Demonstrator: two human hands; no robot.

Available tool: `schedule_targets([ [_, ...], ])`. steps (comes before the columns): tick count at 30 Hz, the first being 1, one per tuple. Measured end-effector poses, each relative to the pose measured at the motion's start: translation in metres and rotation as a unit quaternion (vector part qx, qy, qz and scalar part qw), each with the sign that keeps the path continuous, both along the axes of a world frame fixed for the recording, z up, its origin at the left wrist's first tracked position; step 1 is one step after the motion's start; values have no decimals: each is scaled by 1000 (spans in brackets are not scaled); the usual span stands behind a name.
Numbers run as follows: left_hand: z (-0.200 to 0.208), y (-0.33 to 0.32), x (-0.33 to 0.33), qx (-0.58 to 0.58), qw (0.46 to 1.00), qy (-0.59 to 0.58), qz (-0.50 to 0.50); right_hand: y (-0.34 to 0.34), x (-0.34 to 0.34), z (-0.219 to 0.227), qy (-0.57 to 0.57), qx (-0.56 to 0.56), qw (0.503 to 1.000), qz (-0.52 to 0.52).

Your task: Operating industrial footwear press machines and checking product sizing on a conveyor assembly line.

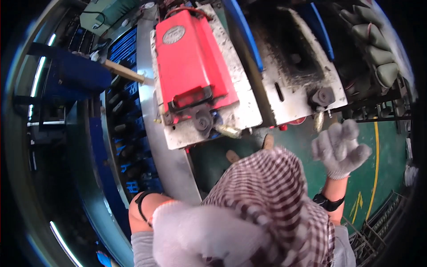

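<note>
My right hand (340, 149), in a pale grey knitted glove, is raised at the right, its fingers loosely bent and apart with nothing between them. It is nearest a metal plate (291, 109) with a dark, worn hollow, a black knob (324, 96) and a yellowish handle (319, 121). Low in front of my body is my left hand (195, 231), also gloved. Motion blurs it, so its fingers and anything in them cannot be made out. Checkered cloth (262, 182) covers my front. Ahead, a red cover (191, 62) rests on another plate (247, 113) with a black knob (203, 121).
Blue panels (244, 33) stand between the plates. A wooden handle (124, 71) reaches over the steel ledge (167, 151) at left, beside blue racks (124, 46) of dark items. Grey rounded forms (384, 73) line the far right. A yellow line (377, 155) crosses the green floor (360, 178).
</note>
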State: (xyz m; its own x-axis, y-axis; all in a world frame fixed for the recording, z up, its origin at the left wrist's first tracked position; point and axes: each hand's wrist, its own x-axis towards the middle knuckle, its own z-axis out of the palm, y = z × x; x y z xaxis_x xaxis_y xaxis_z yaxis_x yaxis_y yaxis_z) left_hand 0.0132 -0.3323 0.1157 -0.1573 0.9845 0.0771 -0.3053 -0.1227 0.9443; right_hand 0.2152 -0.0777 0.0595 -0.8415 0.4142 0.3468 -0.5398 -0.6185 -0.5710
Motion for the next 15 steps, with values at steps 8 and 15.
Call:
schedule_targets([
  [8, -4, -21, 12, 300, 951, 21, -77, -4, 6, -15, -47, -45, 997, -46],
  [15, 26, -44, 1, 257, 965, 8, -50, -3, 5, -17, -71, -61, 995, -34],
])
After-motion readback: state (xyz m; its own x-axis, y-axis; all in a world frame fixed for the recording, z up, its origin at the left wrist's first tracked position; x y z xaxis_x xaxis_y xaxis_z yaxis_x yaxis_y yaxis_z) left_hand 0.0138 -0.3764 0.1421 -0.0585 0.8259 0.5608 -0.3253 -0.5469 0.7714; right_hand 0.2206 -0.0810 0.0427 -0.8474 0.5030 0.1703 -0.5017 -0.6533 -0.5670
